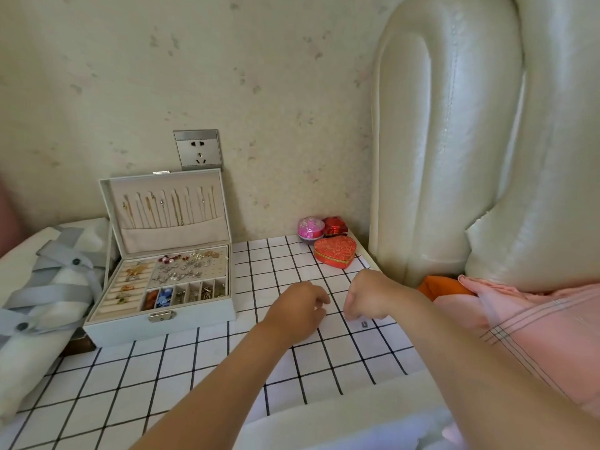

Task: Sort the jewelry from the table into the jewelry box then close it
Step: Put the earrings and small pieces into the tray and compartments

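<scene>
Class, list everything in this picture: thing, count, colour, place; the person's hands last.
checked cloth: one, white and black, spread across the foreground
jewelry box: one, white, open, left on the cloth
heart-shaped box: one, red, cloth's far right corner
round box: one, pink, behind the heart-shaped box
small box: one, red, beside the round box
small piece: one, dark, on the cloth, right of centre
wall socket: one, grey, above the jewelry box
headboard: one, cream, right
bedding: one, pink, lower right
left hand: one, fingers curled, over the cloth
right hand: one, fingers curled, beside the small piece
</scene>
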A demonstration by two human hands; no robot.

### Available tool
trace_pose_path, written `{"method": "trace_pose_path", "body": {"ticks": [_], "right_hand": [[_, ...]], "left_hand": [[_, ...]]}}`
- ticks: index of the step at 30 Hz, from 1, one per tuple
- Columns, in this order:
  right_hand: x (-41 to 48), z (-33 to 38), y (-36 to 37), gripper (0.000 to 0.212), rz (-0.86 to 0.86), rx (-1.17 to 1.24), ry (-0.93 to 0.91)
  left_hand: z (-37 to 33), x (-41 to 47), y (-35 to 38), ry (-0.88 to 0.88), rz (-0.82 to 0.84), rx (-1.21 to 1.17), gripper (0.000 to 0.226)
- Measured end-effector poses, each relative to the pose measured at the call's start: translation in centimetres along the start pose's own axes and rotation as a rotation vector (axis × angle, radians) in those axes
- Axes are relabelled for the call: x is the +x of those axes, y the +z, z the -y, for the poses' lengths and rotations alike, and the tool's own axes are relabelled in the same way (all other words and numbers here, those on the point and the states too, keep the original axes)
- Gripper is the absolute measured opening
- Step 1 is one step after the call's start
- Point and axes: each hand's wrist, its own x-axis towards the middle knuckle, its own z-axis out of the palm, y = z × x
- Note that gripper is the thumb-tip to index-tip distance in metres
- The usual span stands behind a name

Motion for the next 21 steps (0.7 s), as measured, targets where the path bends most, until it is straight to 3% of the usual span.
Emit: {"method": "trace_pose_path", "body": {"ticks": [7, 11, 13, 17, 21], "right_hand": [[-1.0, 0.4, -1.2, 0.011, 0.011, 0.411, -0.018], [-1.5, 0.1, -1.5, 0.013, 0.064, 0.5, 0.004], [-1.5, -0.2, -1.6, 0.015, 0.063, 0.424, 0.017], [-1.9, -0.3, -2.1, 0.027, 0.037, -0.053, 0.052], [-1.8, -0.4, -1.6, 0.037, 0.101, -0.184, 0.12]], "left_hand": [[-1.5, 0.3, -0.1, -0.045, -0.148, -0.269, 0.014], [-1.7, 0.3, -0.1, -0.068, -0.152, -0.298, 0.007], [-1.8, 0.2, -0.2, -0.087, -0.149, -0.246, 0.005], [-2.0, -0.1, -0.4, -0.075, -0.1, -0.197, 0.017], [-2.1, -0.3, -0.2, -0.06, -0.051, -0.143, 0.019]]}}
